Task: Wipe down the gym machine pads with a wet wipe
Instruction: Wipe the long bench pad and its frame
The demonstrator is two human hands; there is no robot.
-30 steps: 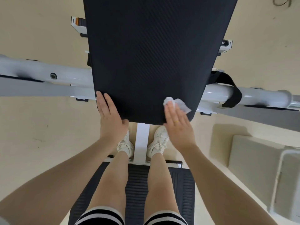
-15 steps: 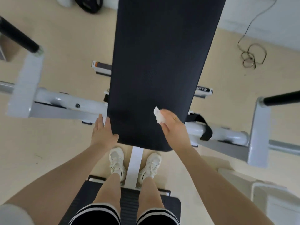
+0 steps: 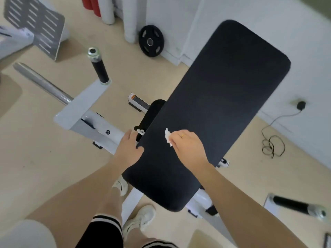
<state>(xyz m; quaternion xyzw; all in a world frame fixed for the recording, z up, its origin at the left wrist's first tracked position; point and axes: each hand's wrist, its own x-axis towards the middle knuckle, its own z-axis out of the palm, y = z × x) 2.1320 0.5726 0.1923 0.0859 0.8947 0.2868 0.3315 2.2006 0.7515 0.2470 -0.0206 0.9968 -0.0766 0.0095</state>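
A long black machine pad (image 3: 215, 97) runs from lower centre to upper right. My right hand (image 3: 188, 147) lies on the pad's lower middle and pinches a crumpled white wet wipe (image 3: 167, 137) that sticks out past its fingertips onto the pad. At the pad's left edge, my left hand (image 3: 128, 149) holds on with the thumb on top of the pad and the fingers down its side.
The white machine frame (image 3: 84, 111) carries a black handle (image 3: 99, 68) at left and another handle (image 3: 297, 206) at lower right. A black weight plate (image 3: 151, 40) leans on the wall. A coiled cable (image 3: 273, 145) lies on the floor at right. My legs stand below the pad.
My view has swung up and left, so the whole pad now shows. My right hand has moved with the wipe up the pad from its near end. My left hand has slid along the left edge.
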